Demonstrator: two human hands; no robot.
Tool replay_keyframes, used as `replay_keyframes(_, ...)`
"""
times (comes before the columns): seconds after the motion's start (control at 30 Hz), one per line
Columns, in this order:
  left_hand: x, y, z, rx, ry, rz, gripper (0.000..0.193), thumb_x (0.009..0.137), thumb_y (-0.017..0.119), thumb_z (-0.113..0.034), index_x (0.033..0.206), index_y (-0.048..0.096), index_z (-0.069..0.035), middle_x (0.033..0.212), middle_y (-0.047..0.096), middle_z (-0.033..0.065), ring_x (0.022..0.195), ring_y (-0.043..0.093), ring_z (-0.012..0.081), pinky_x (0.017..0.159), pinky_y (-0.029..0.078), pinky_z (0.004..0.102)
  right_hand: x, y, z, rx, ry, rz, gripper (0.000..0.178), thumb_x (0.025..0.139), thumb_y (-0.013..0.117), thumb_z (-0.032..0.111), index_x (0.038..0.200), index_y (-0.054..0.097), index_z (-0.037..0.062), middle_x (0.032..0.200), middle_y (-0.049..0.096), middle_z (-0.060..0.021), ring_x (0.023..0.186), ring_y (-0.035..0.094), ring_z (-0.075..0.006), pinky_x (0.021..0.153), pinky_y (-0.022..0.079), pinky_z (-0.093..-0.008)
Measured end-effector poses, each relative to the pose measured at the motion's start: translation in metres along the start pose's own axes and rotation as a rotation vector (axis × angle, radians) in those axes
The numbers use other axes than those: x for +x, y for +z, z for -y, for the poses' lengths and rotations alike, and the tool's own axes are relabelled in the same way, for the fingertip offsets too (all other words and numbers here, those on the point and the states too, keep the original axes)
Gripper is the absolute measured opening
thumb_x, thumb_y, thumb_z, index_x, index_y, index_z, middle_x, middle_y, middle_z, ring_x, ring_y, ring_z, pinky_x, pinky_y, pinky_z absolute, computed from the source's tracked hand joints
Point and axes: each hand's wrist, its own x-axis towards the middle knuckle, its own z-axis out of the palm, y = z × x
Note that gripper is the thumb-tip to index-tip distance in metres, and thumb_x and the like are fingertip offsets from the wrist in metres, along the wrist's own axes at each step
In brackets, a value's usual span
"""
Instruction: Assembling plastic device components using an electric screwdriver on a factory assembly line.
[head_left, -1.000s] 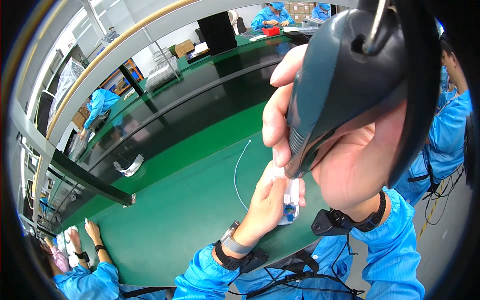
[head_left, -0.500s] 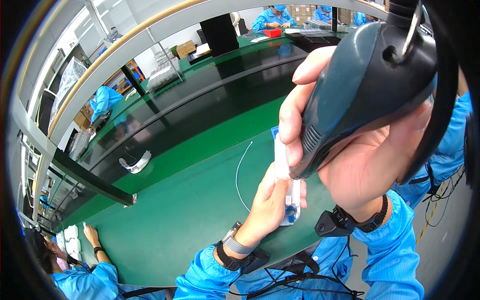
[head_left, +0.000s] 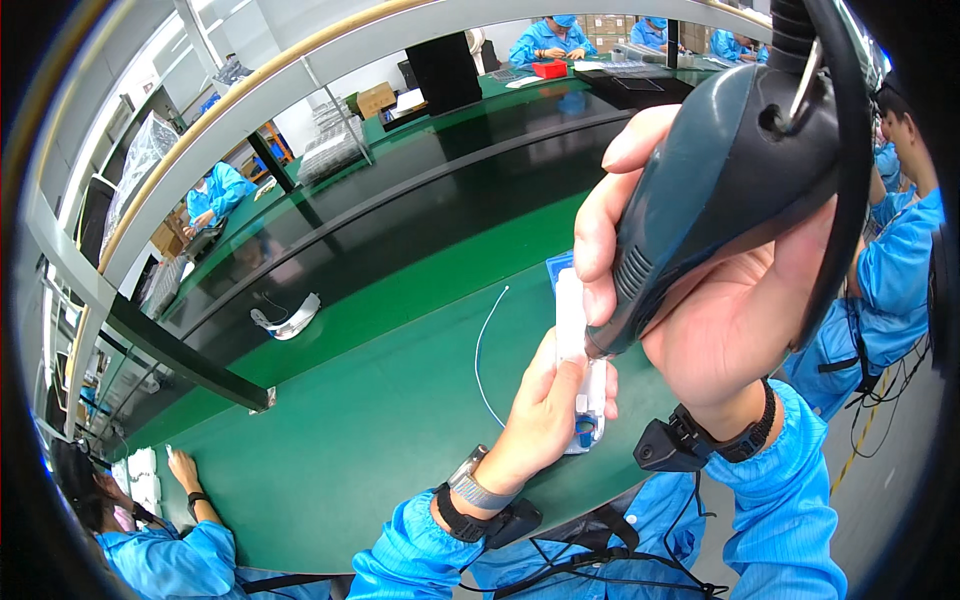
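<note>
My right hand grips a dark grey electric screwdriver, held close to the camera with its tip pointing down at a long white plastic part. My left hand holds that white part against the green table; the part has a small blue piece at its near end. A black cable loops from the top of the screwdriver. Both wrists wear black bands and blue sleeves.
A thin white wire lies on the green mat left of the part. A white curved piece rests on the black conveyor belt. A co-worker's hand is at lower left; other people in blue sit far back and at right.
The screwdriver and my right hand have shifted right and slightly up in the picture. My left hand still holds the white part in place.
</note>
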Motion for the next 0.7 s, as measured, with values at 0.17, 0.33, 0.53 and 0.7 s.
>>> replay_keyframes(0.17,0.0002,-0.0009,0.0016,0.009,0.011,-0.002,0.029,0.106,0.031,-0.023,0.122,0.043,-0.002,0.085,0.059,0.0076,0.068,0.06,0.0133,0.061,0.05,0.0256,-0.0003,0.0041,-0.0012,-0.001,-0.07,-0.085,0.094,0.085,0.017,0.082,0.106,0.05,-0.004,0.067,0.059,-0.0163,0.046,0.053,-0.0167,0.042,0.044,-0.0266)
replay_keyframes(0.33,0.0007,-0.001,0.001,0.005,0.011,-0.014,0.028,0.106,0.03,-0.022,0.121,0.043,-0.002,0.085,0.059,0.0074,0.067,0.06,0.0129,0.061,0.05,0.0254,0.0012,0.0031,-0.0009,-0.012,-0.106,-0.036,0.094,0.085,0.017,0.082,0.106,0.051,-0.0038,0.066,0.059,-0.0165,0.046,0.053,-0.0168,0.041,0.044,-0.0266)
replay_keyframes(0.53,0.0002,-0.0007,0.0004,0.04,0.028,-0.015,0.028,0.106,0.03,-0.022,0.121,0.044,-0.002,0.084,0.059,0.0072,0.067,0.06,0.0125,0.061,0.05,0.0252,-0.0016,0.0,-0.0012,-0.006,0.009,0.004,0.095,0.084,0.016,0.082,0.106,0.051,-0.0032,0.066,0.059,-0.0164,0.046,0.054,-0.0167,0.042,0.044,-0.0266)
replay_keyframes(0.7,0.0006,-0.0004,0.0004,0.05,0.04,-0.018,0.028,0.106,0.03,-0.022,0.12,0.043,-0.002,0.084,0.059,0.0073,0.067,0.06,0.0125,0.06,0.049,0.0253,-0.0025,0.0058,-0.0027,0.091,-0.042,-0.139,0.096,0.083,0.017,0.084,0.107,0.05,-0.004,0.067,0.059,-0.0167,0.046,0.054,-0.0165,0.042,0.045,-0.0265)
